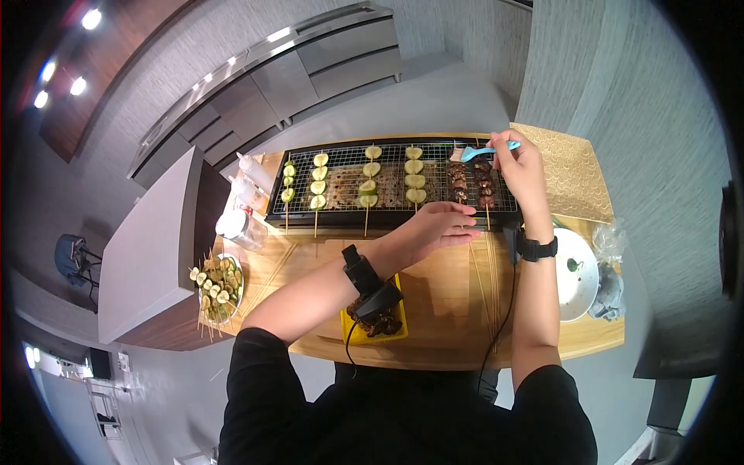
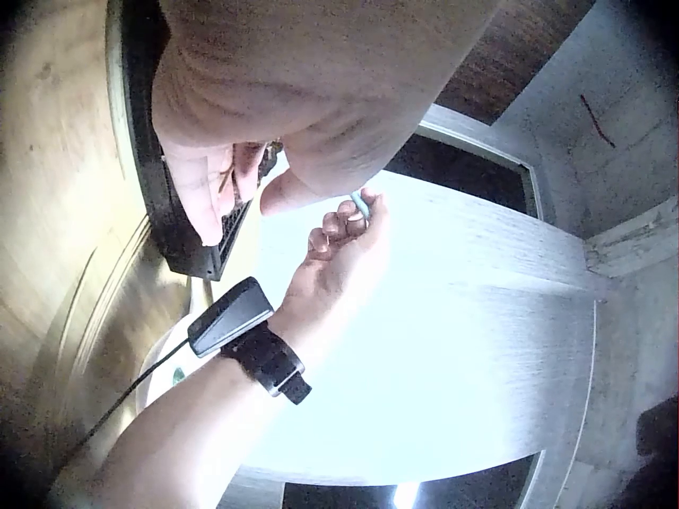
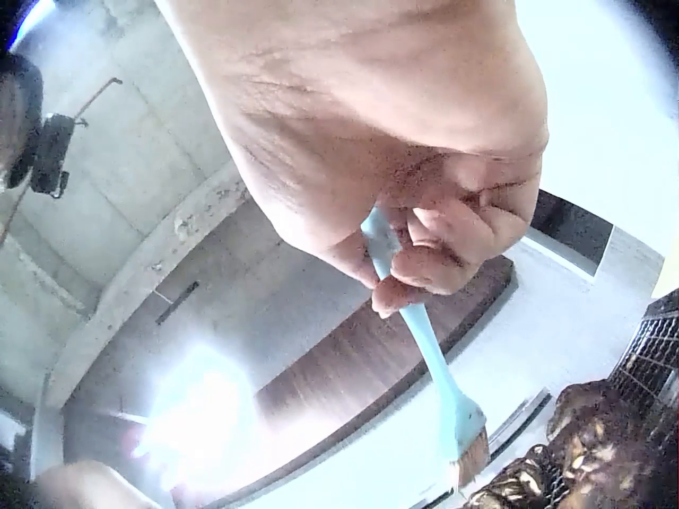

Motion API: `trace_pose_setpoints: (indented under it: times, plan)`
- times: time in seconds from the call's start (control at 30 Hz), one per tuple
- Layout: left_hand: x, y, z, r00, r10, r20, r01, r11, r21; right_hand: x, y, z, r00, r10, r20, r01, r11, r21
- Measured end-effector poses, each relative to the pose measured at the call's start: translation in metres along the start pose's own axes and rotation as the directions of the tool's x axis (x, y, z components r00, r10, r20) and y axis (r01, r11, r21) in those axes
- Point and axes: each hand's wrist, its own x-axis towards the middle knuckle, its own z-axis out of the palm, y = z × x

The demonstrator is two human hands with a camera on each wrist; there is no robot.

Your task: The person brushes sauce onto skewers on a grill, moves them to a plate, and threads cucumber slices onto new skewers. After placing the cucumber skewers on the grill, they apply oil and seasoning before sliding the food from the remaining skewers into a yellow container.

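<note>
My right hand (image 1: 521, 167) grips a light blue brush (image 1: 480, 153) above the grill's right end. The brush's bristles are at the top of a meat skewer (image 1: 457, 182); a second meat skewer (image 1: 484, 186) lies beside it. In the right wrist view, curled fingers hold the brush handle (image 3: 430, 345), its bristles (image 3: 472, 458) close to the meat (image 3: 599, 445). My left hand (image 1: 438, 231), fingers mostly straight and apart, is over the grill's front edge by the first skewer's lower stick; whether it touches the stick is unclear. The left wrist view shows this hand (image 2: 286, 95) near the grill's edge.
Several green vegetable skewers (image 1: 371, 170) lie on the grill (image 1: 391, 218). Bottles (image 1: 254, 172) and a jar (image 1: 242, 229) stand left; a plate of skewers (image 1: 221, 287) is lower left. A yellow tray (image 1: 395, 335) holds meat. Bare sticks (image 1: 490, 287) and a white bowl (image 1: 572, 298) are right.
</note>
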Motion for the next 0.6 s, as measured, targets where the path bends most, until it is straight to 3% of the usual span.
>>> trace_pose_setpoints:
  times: [0.47,0.6]
  plan:
    - [0.000,-0.006,-0.010,1.000,0.006,0.029,-0.006,1.000,0.001,0.001,0.020,0.012,0.996,-0.061,-0.067,0.057,0.996,-0.065]
    - [0.000,-0.008,-0.011,0.998,-0.019,0.066,0.018,1.000,0.017,0.002,0.006,-0.001,0.995,-0.054,-0.089,0.053,0.998,-0.015]
